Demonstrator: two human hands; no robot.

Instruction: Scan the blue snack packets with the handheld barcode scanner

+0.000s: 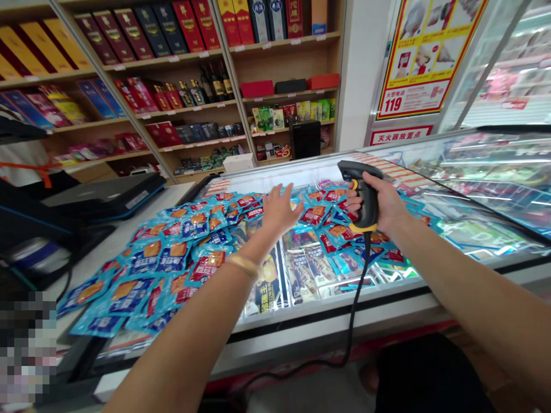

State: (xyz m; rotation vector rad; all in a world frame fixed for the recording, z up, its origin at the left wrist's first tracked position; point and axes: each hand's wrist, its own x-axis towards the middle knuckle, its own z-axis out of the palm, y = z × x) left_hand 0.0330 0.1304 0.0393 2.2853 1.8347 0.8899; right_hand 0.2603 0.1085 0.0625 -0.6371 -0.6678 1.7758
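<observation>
Scanner (365, 198) gripped in right hand (384, 202), fingers (355, 201) wrapped round handle, above blue packets (198, 226). Scanner light, stiff; handle gives best hold, cord (355, 327) hanging below. Left hand (279, 211) open, fingers spread, just above packets. Packets light, soft, slick film; pinch by edge. Heaped across table (109, 246), spilling onto freezer glass (451, 229).

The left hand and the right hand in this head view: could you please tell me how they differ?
The left hand is open and empty, while the right hand grips a black-and-yellow handheld barcode scanner. The left wrist wears a gold bangle; the right wrist shows none. Both hands are bare and held over blue snack packets.
</observation>
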